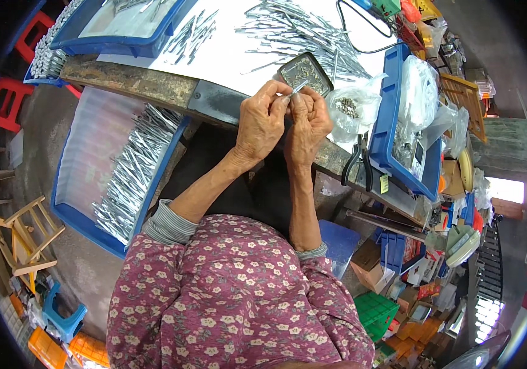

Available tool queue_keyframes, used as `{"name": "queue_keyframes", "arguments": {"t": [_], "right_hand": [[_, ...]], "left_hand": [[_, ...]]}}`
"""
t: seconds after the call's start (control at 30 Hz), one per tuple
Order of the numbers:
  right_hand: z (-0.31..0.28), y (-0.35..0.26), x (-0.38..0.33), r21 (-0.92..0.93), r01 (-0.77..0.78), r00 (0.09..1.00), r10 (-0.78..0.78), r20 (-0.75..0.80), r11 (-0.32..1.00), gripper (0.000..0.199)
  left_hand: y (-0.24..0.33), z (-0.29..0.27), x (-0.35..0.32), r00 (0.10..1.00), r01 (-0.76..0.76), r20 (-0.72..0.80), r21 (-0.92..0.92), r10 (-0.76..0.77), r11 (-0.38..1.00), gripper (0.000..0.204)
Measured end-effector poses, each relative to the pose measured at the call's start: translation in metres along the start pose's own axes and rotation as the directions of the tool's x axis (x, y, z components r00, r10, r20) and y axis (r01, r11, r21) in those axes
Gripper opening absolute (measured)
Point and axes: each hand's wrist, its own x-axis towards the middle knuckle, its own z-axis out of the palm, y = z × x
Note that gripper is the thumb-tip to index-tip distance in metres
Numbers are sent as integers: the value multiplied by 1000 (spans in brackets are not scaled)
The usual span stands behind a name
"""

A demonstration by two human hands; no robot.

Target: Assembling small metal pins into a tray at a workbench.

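Observation:
My left hand (262,118) and my right hand (308,126) meet over the front edge of the workbench. Between their fingertips is a thin silver metal rod (301,86), pinched from both sides; its lower part is hidden by the fingers. Just beyond the hands lies a small dark square tray (287,69) with tiny metal parts in it. A large heap of similar silver rods (300,34) spreads over the white bench top behind it. To the right of my right hand, an open clear plastic bag (369,93) holds small metal pieces.
Black-handled pliers (357,161) hang over the bench edge beside a blue crate (381,138) of plastic bags. A smaller rod pile (191,38) and a blue tray (119,47) are at the back left. Below left stands a blue bin (85,237) of rods. A black cable (352,40) curves across the bench.

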Motion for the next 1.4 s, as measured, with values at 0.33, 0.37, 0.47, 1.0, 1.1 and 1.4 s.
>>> {"name": "queue_keyframes", "arguments": {"t": [0.33,0.37,0.47,1.0,1.1,1.4], "right_hand": [[2,6,2,-26,-42,998,41,-50,999,30],[3,5,1,18,-43,999,43,-32,999,31],[7,5,-1,-11,37,999,-37,-18,999,33],[1,13,7,-39,28,999,-26,48,999,29],[-11,18,15,219,-170,980,140,144,961,29],[-9,13,14,316,-188,977,143,161,930,30]], "left_hand": [[6,0,1,990,138,23,-295,-137,946,6],[5,-1,2,990,139,24,-296,-138,945,6],[0,-7,4,986,165,41,-303,-160,939,7],[-6,-5,5,988,148,89,-284,-128,947,8],[1,-3,4,980,198,92,-331,-178,922,6],[1,-6,6,973,230,122,-393,-198,890,7]]}}
